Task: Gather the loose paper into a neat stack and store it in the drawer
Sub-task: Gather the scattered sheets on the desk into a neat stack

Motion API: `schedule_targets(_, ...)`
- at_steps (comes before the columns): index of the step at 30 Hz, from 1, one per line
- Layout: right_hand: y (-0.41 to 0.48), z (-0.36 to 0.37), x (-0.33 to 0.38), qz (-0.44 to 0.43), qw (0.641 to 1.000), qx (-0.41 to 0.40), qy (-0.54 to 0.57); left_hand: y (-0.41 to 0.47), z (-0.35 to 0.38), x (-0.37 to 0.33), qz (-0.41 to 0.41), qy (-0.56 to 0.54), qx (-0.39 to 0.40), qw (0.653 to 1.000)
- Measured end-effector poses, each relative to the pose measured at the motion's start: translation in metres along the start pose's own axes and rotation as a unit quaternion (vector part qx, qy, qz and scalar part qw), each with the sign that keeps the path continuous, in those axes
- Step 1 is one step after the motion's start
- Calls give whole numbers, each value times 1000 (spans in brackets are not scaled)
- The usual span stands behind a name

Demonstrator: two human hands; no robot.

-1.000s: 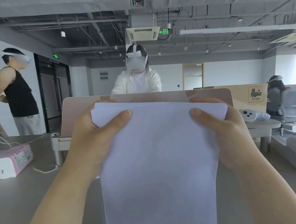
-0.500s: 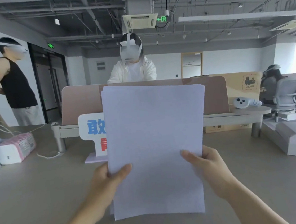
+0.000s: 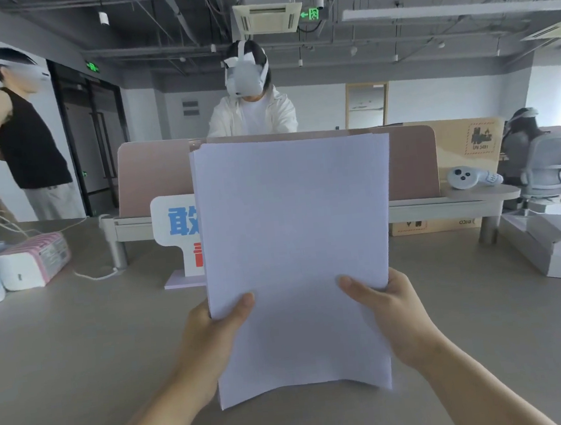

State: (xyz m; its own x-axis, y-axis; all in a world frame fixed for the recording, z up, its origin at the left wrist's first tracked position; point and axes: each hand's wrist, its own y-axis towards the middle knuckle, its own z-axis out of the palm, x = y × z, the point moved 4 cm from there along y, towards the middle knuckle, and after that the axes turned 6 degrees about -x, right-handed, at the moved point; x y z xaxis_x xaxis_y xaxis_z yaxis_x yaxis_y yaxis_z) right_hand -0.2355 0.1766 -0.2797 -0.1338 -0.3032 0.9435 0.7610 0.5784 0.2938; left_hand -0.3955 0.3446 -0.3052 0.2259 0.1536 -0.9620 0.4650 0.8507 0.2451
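Note:
I hold a stack of white paper upright in front of me, above the grey table. My left hand grips its left edge, thumb on the front sheet. My right hand grips its right edge in the same way. The sheets' top edges sit slightly uneven, and the bottom edge curls a little just above the table. No drawer is in view.
A white sign with blue and red characters stands behind the paper. A tissue pack and cables lie at the left. White boxes sit at the right. Pink desk divider, a controller, and three people beyond.
My hands have slid from the paper's top corners down to its lower sides. The stack now stands lower and farther from my face, revealing the sign and the people behind.

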Motion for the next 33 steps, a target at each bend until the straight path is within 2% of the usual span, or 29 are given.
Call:
schedule_targets(3,-2,2,-4,5,1000,4,-15,1,0,9,-56,-2,23,998)
schedule_targets(8,4,-4,0,22,1000,7,11,8,-4,-4,5,57,74,996)
schedule_targets(10,5,-4,-1,43,998,21,35,12,-8,-9,44,111,100,988)
schedule_targets(12,4,-1,-3,60,996,30,53,15,-13,-10,69,150,98,981)
schedule_targets(15,3,-1,-4,84,993,28,77,15,-14,-9,43,127,74,988)
schedule_targets(17,4,-5,-2,89,991,9,98,13,-12,-9,-44,48,71,995)
schedule_targets(18,4,-8,0,89,989,-9,114,10,-10,-12,-102,-36,105,989)
schedule_targets(19,5,-10,0,91,987,-31,130,6,-4,-16,-140,-152,176,962)
schedule_targets(20,5,-12,0,93,983,-56,147,3,1,-22,-156,-279,247,915)
schedule_targets(21,5,-13,-1,95,979,-79,162,0,6,-27,-168,-363,281,872)
schedule_targets(22,4,-13,-3,96,974,-98,178,-3,10,-26,-172,-378,272,868)
schedule_targets(24,3,-8,-10,100,966,-128,203,-13,25,-14,-145,-270,258,917)
schedule_targets(26,1,-2,-20,112,958,-152,217,-29,41,-5,-119,-162,248,947)
schedule_targets(30,0,15,-33,164,956,-125,209,-26,43,8,-97,-72,116,986)
schedule_targets(33,11,-9,-29,197,938,-158,236,-4,18,11,-133,-12,70,989)
